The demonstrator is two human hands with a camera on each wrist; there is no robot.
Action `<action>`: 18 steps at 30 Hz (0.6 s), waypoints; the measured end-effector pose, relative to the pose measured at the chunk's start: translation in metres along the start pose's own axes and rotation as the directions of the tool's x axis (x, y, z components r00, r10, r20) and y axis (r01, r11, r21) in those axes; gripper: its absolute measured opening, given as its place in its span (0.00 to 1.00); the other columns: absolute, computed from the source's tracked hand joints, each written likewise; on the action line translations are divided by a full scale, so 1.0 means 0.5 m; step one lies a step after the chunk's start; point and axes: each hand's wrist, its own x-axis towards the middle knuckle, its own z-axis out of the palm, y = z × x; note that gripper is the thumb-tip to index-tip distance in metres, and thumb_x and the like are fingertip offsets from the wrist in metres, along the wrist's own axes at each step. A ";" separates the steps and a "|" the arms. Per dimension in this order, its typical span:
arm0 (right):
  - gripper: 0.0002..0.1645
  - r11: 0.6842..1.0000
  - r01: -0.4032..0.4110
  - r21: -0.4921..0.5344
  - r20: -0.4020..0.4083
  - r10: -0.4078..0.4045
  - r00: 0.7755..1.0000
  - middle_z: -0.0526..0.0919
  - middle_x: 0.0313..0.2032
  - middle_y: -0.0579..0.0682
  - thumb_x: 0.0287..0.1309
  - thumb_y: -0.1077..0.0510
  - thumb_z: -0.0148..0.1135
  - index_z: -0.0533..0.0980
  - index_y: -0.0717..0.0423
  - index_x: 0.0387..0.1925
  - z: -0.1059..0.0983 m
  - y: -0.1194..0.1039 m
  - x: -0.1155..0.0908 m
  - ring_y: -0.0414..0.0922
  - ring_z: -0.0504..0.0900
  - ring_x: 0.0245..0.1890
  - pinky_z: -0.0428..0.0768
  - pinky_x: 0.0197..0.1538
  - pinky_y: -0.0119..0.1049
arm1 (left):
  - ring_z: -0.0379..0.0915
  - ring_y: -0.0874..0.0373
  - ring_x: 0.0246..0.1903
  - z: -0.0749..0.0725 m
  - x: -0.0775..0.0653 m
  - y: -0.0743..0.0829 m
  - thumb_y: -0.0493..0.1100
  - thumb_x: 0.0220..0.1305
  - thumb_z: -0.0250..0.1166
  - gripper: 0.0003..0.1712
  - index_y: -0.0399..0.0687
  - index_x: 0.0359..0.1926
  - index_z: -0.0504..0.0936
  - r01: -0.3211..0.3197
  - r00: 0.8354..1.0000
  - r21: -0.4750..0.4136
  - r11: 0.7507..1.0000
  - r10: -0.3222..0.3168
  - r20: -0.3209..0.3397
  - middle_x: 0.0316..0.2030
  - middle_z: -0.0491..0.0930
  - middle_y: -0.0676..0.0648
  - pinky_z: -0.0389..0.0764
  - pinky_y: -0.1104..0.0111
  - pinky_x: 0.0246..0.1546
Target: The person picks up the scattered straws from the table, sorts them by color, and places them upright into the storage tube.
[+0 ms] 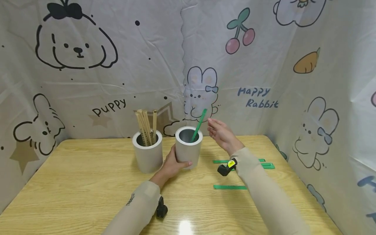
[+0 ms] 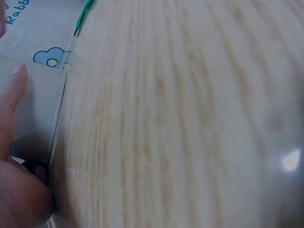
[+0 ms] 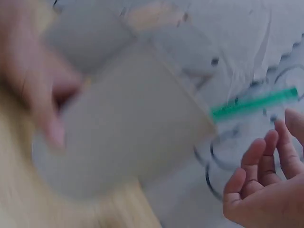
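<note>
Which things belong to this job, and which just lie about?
Job, apparently:
white cylindrical cup in left hand
flat green stick inside
loose green sticks
second white cylindrical cup
tan sticks inside

Just around:
printed white cloth
black wrist cameras

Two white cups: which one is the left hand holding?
The right white cylindrical cup, with a single green flat stick inside; the left white cylindrical cup holds several tan sticks.

This looks like a makeshift recording booth, its wider building hidden; creased pale cloth [image 1: 164, 42], printed with a puppy [image 1: 77, 50], rabbits [image 1: 201, 94], cherries [image 1: 233, 46] and a carrot [image 1: 306, 62], walls in the back and sides of a wood-grain counter [image 1: 97, 195]; wrist cameras [image 1: 162, 209] sit on both sleeves [image 1: 133, 209].
</note>
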 end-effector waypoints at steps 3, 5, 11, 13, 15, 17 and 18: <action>0.27 0.967 0.006 -0.255 0.020 0.000 1.000 0.73 0.50 0.43 0.76 0.48 0.51 0.68 0.59 0.67 -0.063 0.022 -0.003 0.38 0.71 0.46 0.73 0.57 0.33 | 0.57 0.38 0.74 0.000 0.000 0.002 0.42 0.53 0.79 0.62 0.44 0.80 0.47 0.006 1.000 0.004 1.000 -0.006 0.001 0.76 0.59 0.36 0.56 0.44 0.76; 0.30 0.902 0.037 -0.431 0.059 -0.012 0.998 0.74 0.57 0.49 0.75 0.47 0.53 0.68 0.61 0.68 -0.110 0.045 -0.005 0.41 0.73 0.51 0.73 0.64 0.42 | 0.57 0.38 0.75 -0.003 -0.001 0.002 0.42 0.53 0.79 0.62 0.45 0.80 0.47 0.014 1.000 0.006 1.000 -0.014 -0.001 0.76 0.59 0.36 0.56 0.44 0.77; 0.25 0.665 0.107 -0.739 0.161 0.020 0.987 0.80 0.59 0.62 0.71 0.51 0.60 0.77 0.64 0.61 -0.244 0.126 -0.017 0.56 0.79 0.58 0.77 0.63 0.56 | 0.56 0.38 0.75 -0.006 -0.004 0.007 0.41 0.54 0.79 0.62 0.45 0.80 0.47 0.022 1.000 0.006 1.000 -0.022 -0.006 0.76 0.58 0.36 0.56 0.44 0.77; 0.20 0.622 0.111 -0.775 0.169 0.035 0.985 0.82 0.56 0.63 0.70 0.56 0.62 0.80 0.66 0.56 -0.271 0.143 -0.019 0.56 0.80 0.55 0.80 0.60 0.53 | 0.57 0.38 0.75 -0.006 -0.005 0.009 0.41 0.54 0.79 0.62 0.44 0.80 0.47 0.020 1.000 0.001 1.000 -0.020 -0.002 0.76 0.59 0.36 0.56 0.44 0.77; 0.16 0.598 0.125 -0.792 0.182 0.036 0.983 0.84 0.52 0.64 0.67 0.60 0.64 0.82 0.67 0.52 -0.288 0.155 -0.021 0.54 0.82 0.51 0.82 0.56 0.49 | 0.57 0.38 0.75 -0.006 -0.005 0.010 0.40 0.54 0.79 0.62 0.44 0.79 0.47 0.021 1.000 -0.005 1.000 -0.021 0.005 0.76 0.59 0.36 0.56 0.44 0.77; 0.13 0.583 0.151 -0.799 0.205 0.027 0.978 0.86 0.49 0.63 0.65 0.63 0.65 0.84 0.67 0.47 -0.295 0.161 -0.019 0.50 0.82 0.46 0.82 0.51 0.44 | 0.57 0.37 0.74 -0.005 -0.005 0.011 0.41 0.53 0.79 0.62 0.44 0.79 0.48 0.017 1.000 -0.008 1.000 -0.016 0.011 0.76 0.59 0.36 0.56 0.44 0.77; 0.11 0.577 0.168 -0.799 0.220 0.022 0.975 0.86 0.47 0.63 0.64 0.64 0.66 0.84 0.67 0.45 -0.296 0.163 -0.017 0.49 0.82 0.43 0.81 0.47 0.42 | 0.57 0.37 0.75 -0.006 -0.005 0.010 0.41 0.53 0.79 0.62 0.44 0.79 0.48 0.015 1.000 -0.009 1.000 -0.015 0.010 0.76 0.59 0.36 0.56 0.44 0.77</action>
